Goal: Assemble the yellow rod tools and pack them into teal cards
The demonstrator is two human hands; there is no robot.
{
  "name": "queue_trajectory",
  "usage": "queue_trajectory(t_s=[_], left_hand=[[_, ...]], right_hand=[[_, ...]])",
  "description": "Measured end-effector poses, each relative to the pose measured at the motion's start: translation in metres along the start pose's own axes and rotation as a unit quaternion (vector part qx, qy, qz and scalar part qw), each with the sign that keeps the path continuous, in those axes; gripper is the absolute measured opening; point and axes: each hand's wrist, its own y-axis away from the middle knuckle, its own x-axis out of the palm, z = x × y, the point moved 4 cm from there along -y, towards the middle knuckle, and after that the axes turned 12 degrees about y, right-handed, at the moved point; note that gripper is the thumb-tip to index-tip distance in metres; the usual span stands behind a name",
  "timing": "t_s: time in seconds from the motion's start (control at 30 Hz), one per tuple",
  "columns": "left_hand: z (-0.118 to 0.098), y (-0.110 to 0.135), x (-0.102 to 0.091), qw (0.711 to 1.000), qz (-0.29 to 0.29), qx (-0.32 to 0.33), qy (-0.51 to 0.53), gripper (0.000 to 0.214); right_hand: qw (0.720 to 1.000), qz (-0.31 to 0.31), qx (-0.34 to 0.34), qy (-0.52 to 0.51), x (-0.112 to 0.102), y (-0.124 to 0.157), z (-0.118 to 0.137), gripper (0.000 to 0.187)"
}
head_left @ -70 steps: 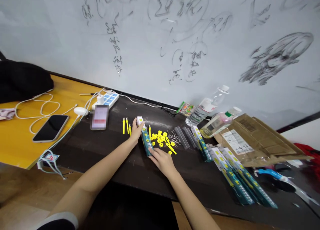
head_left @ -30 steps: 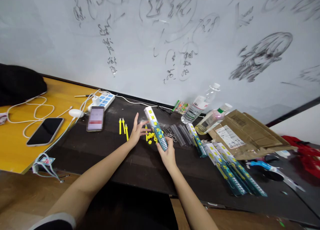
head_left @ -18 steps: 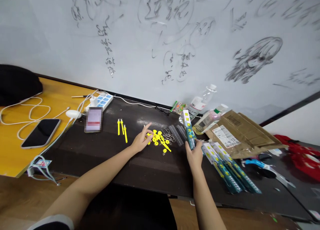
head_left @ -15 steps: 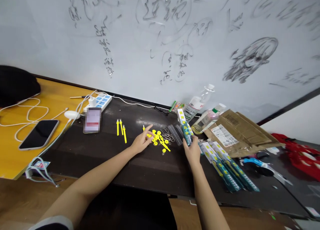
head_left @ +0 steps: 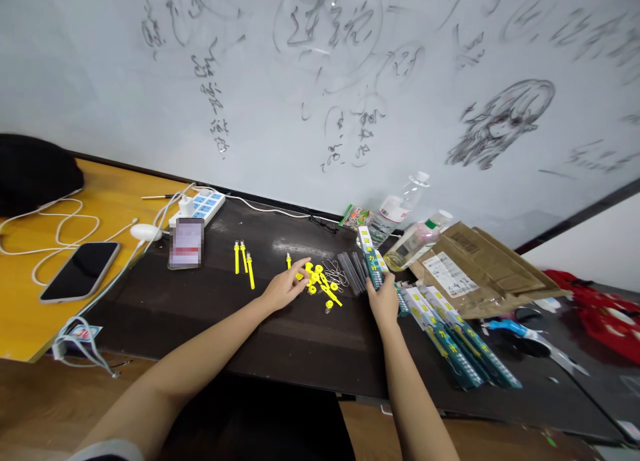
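Note:
My right hand [head_left: 384,301] grips the near end of a long teal and white box [head_left: 373,261], laying it on the dark table beside a row of similar boxes [head_left: 453,334]. My left hand [head_left: 284,289] rests on the table with fingers loosely stretched, its tips touching a pile of small yellow plastic parts [head_left: 317,281]. Three yellow rods [head_left: 243,261] lie left of that hand. Grey clear strips [head_left: 353,271] and thin wire springs [head_left: 336,273] lie between the two hands.
A power strip [head_left: 200,206], a blurred card [head_left: 186,243], white cables and a phone [head_left: 80,269] on the yellow table lie to the left. Two plastic bottles [head_left: 400,211], a flattened cardboard box [head_left: 480,267] and blue-handled scissors [head_left: 530,337] lie to the right. A scribbled whiteboard wall stands behind.
My right hand lifted the teal box from the middle of the table and carried it right to the row of boxes. My left hand let go and settled on the yellow parts.

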Motion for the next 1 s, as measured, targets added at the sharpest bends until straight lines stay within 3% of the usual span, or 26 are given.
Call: queue_trajectory(t_s=[0.17, 0.4, 0.6, 0.77, 0.9, 1.0], left_hand=[[0.0, 0.0, -0.001, 1.0, -0.003, -0.001, -0.005, 0.048], [0.0, 0.0, 0.001, 1.0, 0.005, 0.001, -0.019, 0.046], [-0.001, 0.0, 0.0, 1.0, 0.0, -0.005, -0.013, 0.045], [-0.002, 0.0, 0.002, 1.0, 0.011, -0.001, -0.021, 0.045], [-0.003, 0.001, 0.002, 1.0, 0.01, 0.001, -0.02, 0.045], [-0.004, 0.001, 0.002, 1.0, 0.014, -0.001, -0.025, 0.045]], right_hand=[[0.995, -0.017, 0.049, -0.083, -0.003, 0.004, -0.007, 0.055], [0.987, -0.023, 0.026, -0.158, -0.003, 0.005, -0.008, 0.056], [0.997, -0.007, 0.078, 0.008, -0.014, 0.017, -0.009, 0.054], [0.99, 0.03, 0.056, 0.125, -0.019, 0.028, -0.006, 0.048], [0.986, 0.019, 0.041, 0.162, -0.022, 0.032, -0.006, 0.046], [0.98, -0.034, 0.003, 0.195, -0.024, 0.032, -0.005, 0.041]])
